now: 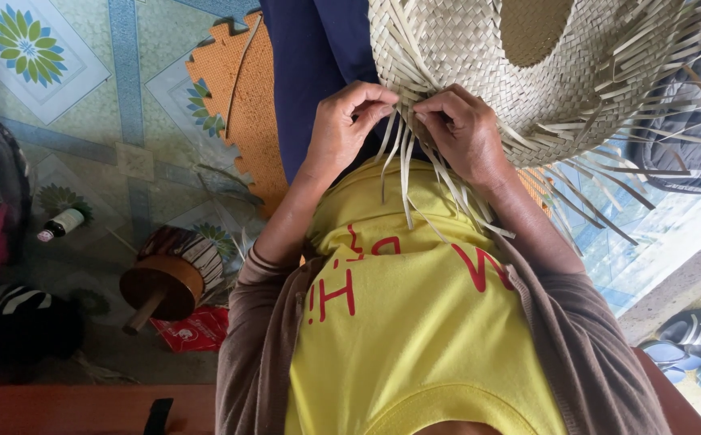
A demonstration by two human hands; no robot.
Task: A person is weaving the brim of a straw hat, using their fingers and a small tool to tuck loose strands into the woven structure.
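Woven palm-leaf hat [527, 72] rests on the lap, brim edge just above the yellow shirt [415, 322], loose strips [407, 173] hanging from the brim onto it. Judged light, pliable and easily creased; the dry strips likely split if bent sharply, so hold at the woven edge, close to the working strip. Left hand [342, 129] and right hand [463, 129] sit side by side at the brim, wrists bent, fingers closed, each pinching strips.

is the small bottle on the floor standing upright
No, the small bottle lies on its side on the tiled floor, away from both hands at the woven hat.
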